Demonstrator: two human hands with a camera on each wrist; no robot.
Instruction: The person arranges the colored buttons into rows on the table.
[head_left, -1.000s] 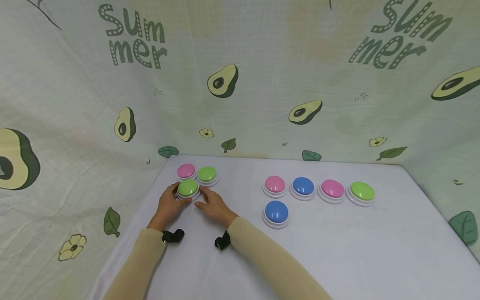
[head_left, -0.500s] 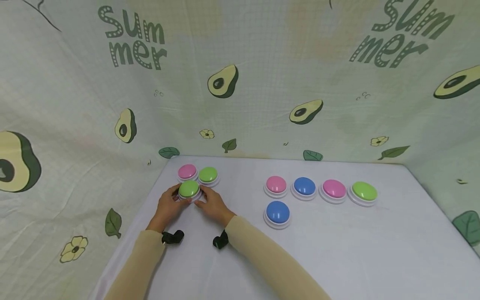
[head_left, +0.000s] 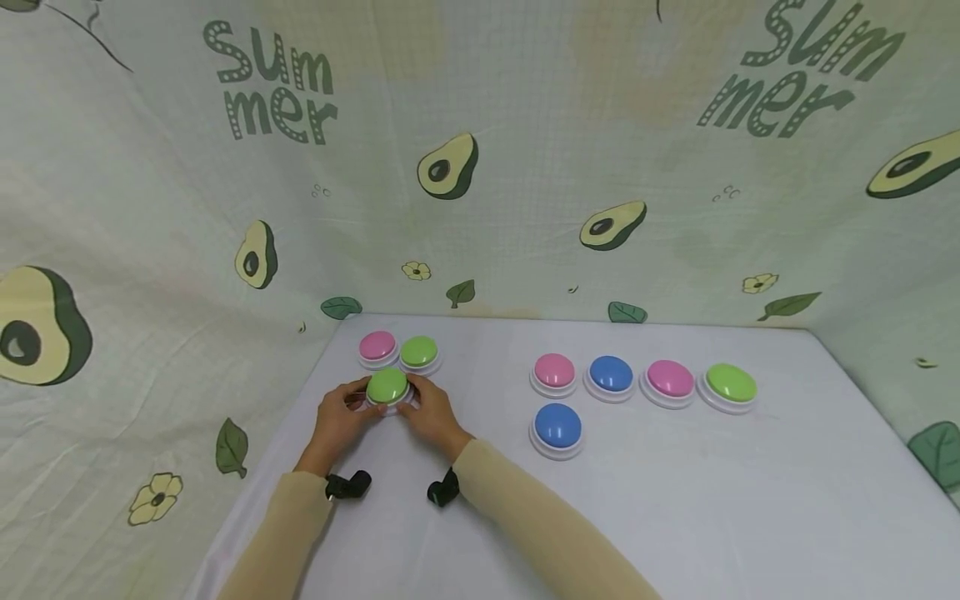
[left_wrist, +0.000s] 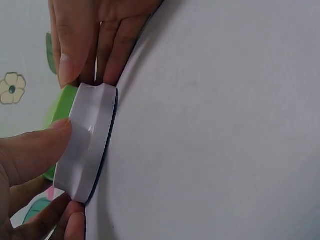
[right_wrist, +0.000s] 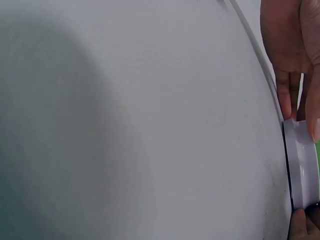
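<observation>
A dome-topped green push button [head_left: 387, 385] on a white round base is held between both hands on the white table. My left hand [head_left: 337, 422] grips its left side, with the thumb on the near edge. On the opposite side, my right hand [head_left: 435, 419] pinches the base. In the left wrist view the button's white base [left_wrist: 87, 137] shows its underside rim at or close to the table. Behind it sit a pink button [head_left: 377, 345] and a second green button [head_left: 419, 351], side by side.
To the right, a row holds a pink button [head_left: 554, 371], a blue button [head_left: 611, 374], a magenta button [head_left: 670, 379] and a green button [head_left: 731, 383]. Another blue button [head_left: 558, 427] lies nearer. A printed cloth [head_left: 517, 217] hangs behind the white table [head_left: 720, 508].
Both hands have drawn the held green button slightly toward me and to the right, widening its gap from the pink and green buttons behind. The other buttons stay in place.
</observation>
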